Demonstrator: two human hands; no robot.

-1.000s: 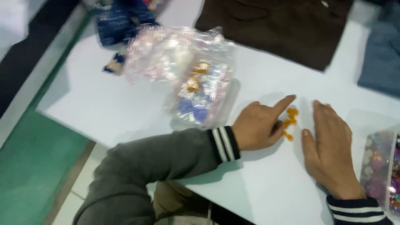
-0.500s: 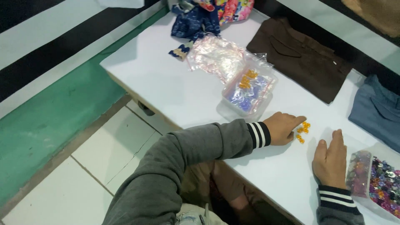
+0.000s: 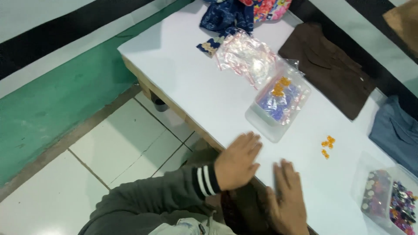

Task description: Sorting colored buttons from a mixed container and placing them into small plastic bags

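Both hands lie flat and empty at the near edge of the bench (image 3: 183, 87): left hand (image 3: 237, 162), right hand (image 3: 287, 202). The orange beads (image 3: 327, 144) sit well beyond the right hand's fingertips, their little cluster strung roughly away from it.

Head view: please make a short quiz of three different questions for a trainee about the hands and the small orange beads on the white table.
1. True or false: the left hand holds the orange beads.
2. What lies nearest the beads? A) brown garment B) clear tray of blue and orange pieces C) blue patterned cloth
3. Fill in: the right hand lies flat and ____.

Key: 1 false, the beads lie apart on the table; 2 B; 3 empty.
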